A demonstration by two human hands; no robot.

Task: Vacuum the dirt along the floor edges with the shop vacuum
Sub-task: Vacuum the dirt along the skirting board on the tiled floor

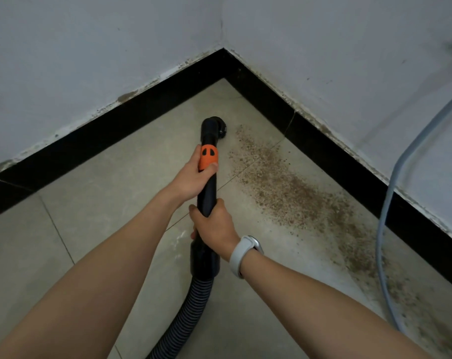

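A black vacuum wand (209,141) with an orange collar (208,157) points down toward the room corner. Its round brush nozzle (218,126) sits on the tiled floor (116,182) at the left end of a band of brown dirt (294,190). The dirt runs along the right wall's black baseboard (336,156) toward the lower right. My left hand (194,177) grips the wand at the orange collar. My right hand (214,226), with a white wristband (241,252), grips the wand lower down, above the ribbed black hose (186,307).
Two white walls meet at the corner (223,50), with grime along the top of the baseboards. A pale blue-grey hose (390,203) hangs down the right wall and trails over the dirty floor at the right. The left-hand tiles look mostly free of dirt.
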